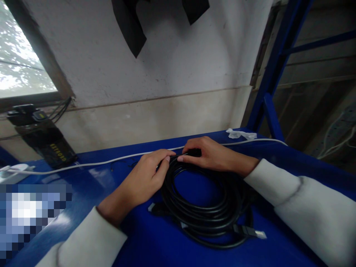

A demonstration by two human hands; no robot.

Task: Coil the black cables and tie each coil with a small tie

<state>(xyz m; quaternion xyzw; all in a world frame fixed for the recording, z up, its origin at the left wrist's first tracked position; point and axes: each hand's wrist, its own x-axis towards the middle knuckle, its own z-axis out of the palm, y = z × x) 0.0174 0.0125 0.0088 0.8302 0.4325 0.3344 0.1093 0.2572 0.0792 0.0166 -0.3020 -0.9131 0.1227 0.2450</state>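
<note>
A coil of thick black cable (205,211) lies on the blue tabletop (155,244). At its far left edge, my left hand (151,170) pinches the cable between thumb and fingers. My right hand (207,154) is closed on the cable at the far side of the coil, its fingertips close to those of my left hand. One connector (257,233) with a light tip points right at the near side. Another connector (155,208) sticks out to the left, below my left hand.
A white cord (102,163) runs along the table's back, from a white power strip (20,172) on the left. A black bag-like object (46,139) stands at the back left. Crumpled white plastic (240,134) lies back right, near a blue metal frame (271,81).
</note>
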